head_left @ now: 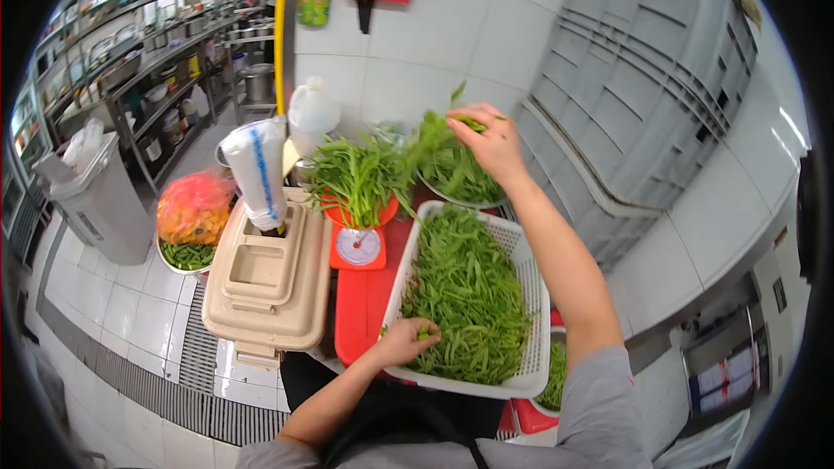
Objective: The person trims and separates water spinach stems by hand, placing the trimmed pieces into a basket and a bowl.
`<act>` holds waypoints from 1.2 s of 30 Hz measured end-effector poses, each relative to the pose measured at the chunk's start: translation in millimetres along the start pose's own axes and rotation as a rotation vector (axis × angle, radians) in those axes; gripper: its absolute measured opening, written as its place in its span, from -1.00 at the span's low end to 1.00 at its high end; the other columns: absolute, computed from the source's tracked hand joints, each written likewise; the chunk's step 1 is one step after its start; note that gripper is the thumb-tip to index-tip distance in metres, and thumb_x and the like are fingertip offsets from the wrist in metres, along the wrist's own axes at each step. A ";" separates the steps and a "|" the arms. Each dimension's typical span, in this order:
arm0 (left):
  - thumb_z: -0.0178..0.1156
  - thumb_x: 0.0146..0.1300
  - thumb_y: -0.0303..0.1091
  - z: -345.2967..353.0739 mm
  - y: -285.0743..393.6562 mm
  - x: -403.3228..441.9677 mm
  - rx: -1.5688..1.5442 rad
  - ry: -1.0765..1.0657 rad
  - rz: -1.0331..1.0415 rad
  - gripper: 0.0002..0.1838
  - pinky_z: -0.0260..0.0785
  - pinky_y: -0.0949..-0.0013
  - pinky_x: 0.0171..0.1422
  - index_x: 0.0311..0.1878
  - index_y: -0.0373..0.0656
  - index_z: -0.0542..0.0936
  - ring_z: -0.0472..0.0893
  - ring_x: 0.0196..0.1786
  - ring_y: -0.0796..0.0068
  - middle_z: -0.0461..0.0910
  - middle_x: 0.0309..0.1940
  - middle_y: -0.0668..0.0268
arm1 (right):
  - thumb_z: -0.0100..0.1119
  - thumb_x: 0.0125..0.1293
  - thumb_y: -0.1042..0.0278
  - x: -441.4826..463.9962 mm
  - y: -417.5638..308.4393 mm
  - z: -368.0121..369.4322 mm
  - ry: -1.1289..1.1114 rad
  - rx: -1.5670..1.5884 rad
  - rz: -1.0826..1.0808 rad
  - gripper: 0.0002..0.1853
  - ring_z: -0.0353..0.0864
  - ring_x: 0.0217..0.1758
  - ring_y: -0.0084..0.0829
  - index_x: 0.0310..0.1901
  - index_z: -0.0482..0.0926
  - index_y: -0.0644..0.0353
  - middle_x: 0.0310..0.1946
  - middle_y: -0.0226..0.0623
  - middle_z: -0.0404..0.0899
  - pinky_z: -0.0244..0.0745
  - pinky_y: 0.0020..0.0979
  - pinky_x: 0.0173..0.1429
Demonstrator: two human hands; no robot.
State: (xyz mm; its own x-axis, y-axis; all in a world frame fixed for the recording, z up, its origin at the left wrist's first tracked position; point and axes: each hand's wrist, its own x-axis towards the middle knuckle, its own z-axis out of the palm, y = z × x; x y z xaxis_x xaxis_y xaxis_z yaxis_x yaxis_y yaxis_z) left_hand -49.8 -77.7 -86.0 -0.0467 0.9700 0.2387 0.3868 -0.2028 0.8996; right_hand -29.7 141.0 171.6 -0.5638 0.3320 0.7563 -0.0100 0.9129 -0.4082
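A white perforated basket (537,330) full of leafy greens (469,295) sits in front of me on a red surface. At its near left corner my left hand (407,341) is closed on a small bit of greens. My right hand (488,139) is raised above a bowl of greens (460,175) behind the basket, its fingers closed round green stems whose leaves hang to the left, slightly blurred. Left of that bowl, a bundle of long-stemmed greens (360,175) rests on an orange kitchen scale (358,247).
A beige lidded container (261,282) stands left of the scale, carrying a plastic-wrapped item (258,169). Beyond are a bowl of green vegetables (187,256) under an orange-filled bag, a grey bin (109,200) and metal shelves. Large grey crates (643,61) are stacked at the right.
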 end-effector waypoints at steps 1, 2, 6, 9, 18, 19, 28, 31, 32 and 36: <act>0.19 0.11 -0.25 -5.8 8.6 -1.5 0.001 -0.015 -0.026 -0.76 0.35 0.31 -0.19 -0.29 -0.24 0.54 0.57 -0.30 0.27 0.57 -0.41 0.12 | 0.22 0.03 0.38 20.4 1.7 22.0 0.068 -0.065 -0.172 -0.79 0.51 -0.46 -0.43 -0.23 0.60 0.11 -0.45 -0.28 0.51 0.40 -0.46 -0.37; 0.19 0.13 -0.27 -10.9 16.5 -3.9 0.001 -0.032 -0.056 -0.77 0.35 0.35 -0.13 -0.28 -0.26 0.54 0.57 -0.26 0.36 0.58 -0.38 0.16 | 0.22 0.01 0.39 33.8 3.4 44.4 0.141 -0.126 -0.340 -0.77 0.52 -0.42 -0.37 -0.22 0.59 0.09 -0.43 -0.26 0.51 0.42 -0.42 -0.34; 0.19 0.13 -0.28 -25.1 25.6 -9.7 -0.004 -0.009 -0.091 -0.79 0.34 0.38 -0.23 -0.28 -0.24 0.54 0.54 -0.35 0.44 0.56 -0.45 0.17 | 0.10 0.03 0.43 23.2 34.1 135.4 -0.104 -0.337 -0.481 -0.83 0.51 -0.30 -0.25 -0.28 0.53 0.15 -0.37 -0.23 0.46 0.46 -0.30 -0.25; 0.19 0.14 -0.28 -36.1 35.3 -16.4 -0.046 0.043 -0.045 -0.78 0.34 0.39 -0.27 -0.28 -0.25 0.54 0.53 -0.39 0.46 0.55 -0.48 0.17 | -0.03 0.01 0.47 -33.3 67.4 186.3 -0.522 -0.514 -0.577 -0.89 0.47 -0.22 -0.29 -0.38 0.46 0.16 -0.36 -0.27 0.39 0.48 -0.33 -0.19; 0.18 0.15 -0.28 -47.7 26.2 -21.5 -0.093 0.036 -0.107 -0.79 0.35 0.39 -0.23 -0.29 -0.24 0.55 0.56 -0.37 0.46 0.58 -0.45 0.17 | 0.08 -0.02 0.40 -62.1 57.5 175.8 -0.532 -0.405 -0.421 -0.64 0.43 -0.03 -0.22 -0.10 0.50 0.09 -0.01 -0.16 0.37 0.40 -0.26 0.00; 0.18 0.14 -0.28 -49.8 29.1 -20.8 -0.095 0.022 -0.136 -0.80 0.35 0.39 -0.22 -0.29 -0.24 0.55 0.56 -0.36 0.45 0.58 -0.44 0.17 | 0.08 -0.01 0.38 -63.1 53.2 171.5 -0.540 -0.408 -0.401 -0.64 0.44 -0.03 -0.22 -0.08 0.50 0.08 0.00 -0.15 0.36 0.40 -0.25 -0.01; 0.18 0.14 -0.31 -44.3 24.4 -19.9 -0.073 0.056 -0.132 -0.81 0.35 0.42 -0.22 -0.29 -0.25 0.55 0.54 -0.36 0.50 0.57 -0.47 0.20 | 0.15 0.02 0.32 -89.8 38.4 146.1 -0.359 -0.323 -0.293 -0.65 0.48 -0.08 -0.21 -0.08 0.51 0.10 -0.03 -0.18 0.40 0.43 -0.27 -0.08; 0.18 0.14 -0.31 -46.5 35.1 -19.4 -0.101 0.114 -0.167 -0.81 0.34 0.43 -0.25 -0.29 -0.26 0.54 0.51 -0.40 0.54 0.54 -0.50 0.24 | 0.18 0.06 0.37 -114.9 12.5 125.8 -0.279 -0.201 -0.103 -0.71 0.51 -0.13 -0.35 -0.11 0.54 0.12 -0.10 -0.24 0.46 0.44 -0.34 -0.13; 0.18 0.14 -0.31 -47.0 39.1 -18.3 -0.113 0.136 -0.183 -0.81 0.34 0.44 -0.26 -0.30 -0.26 0.53 0.50 -0.41 0.55 0.53 -0.52 0.26 | 0.13 0.11 0.33 -129.9 7.9 117.4 -0.290 -0.092 0.009 -0.71 0.51 -0.12 -0.37 -0.09 0.53 0.13 -0.10 -0.25 0.46 0.44 -0.35 -0.12; 0.10 0.18 -0.38 -30.5 25.6 -0.4 -0.221 0.423 -0.055 -0.87 0.29 0.47 -0.33 -0.31 -0.24 0.44 0.44 -0.44 0.60 0.44 -0.55 0.35 | -0.07 0.28 0.17 -196.1 -16.6 87.4 -0.204 0.784 0.706 -0.66 0.49 -0.09 -0.45 -0.01 0.47 0.17 -0.09 -0.30 0.48 0.38 -0.40 -0.04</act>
State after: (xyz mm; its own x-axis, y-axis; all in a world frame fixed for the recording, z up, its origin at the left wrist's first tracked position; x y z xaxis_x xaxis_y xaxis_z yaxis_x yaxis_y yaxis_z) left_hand -67.9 -87.4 -51.9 -0.4500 0.8495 0.2752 0.1707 -0.2206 0.9603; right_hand 8.8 40.0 -14.6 -0.7757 0.6127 0.1513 -0.1142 0.0995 -0.9885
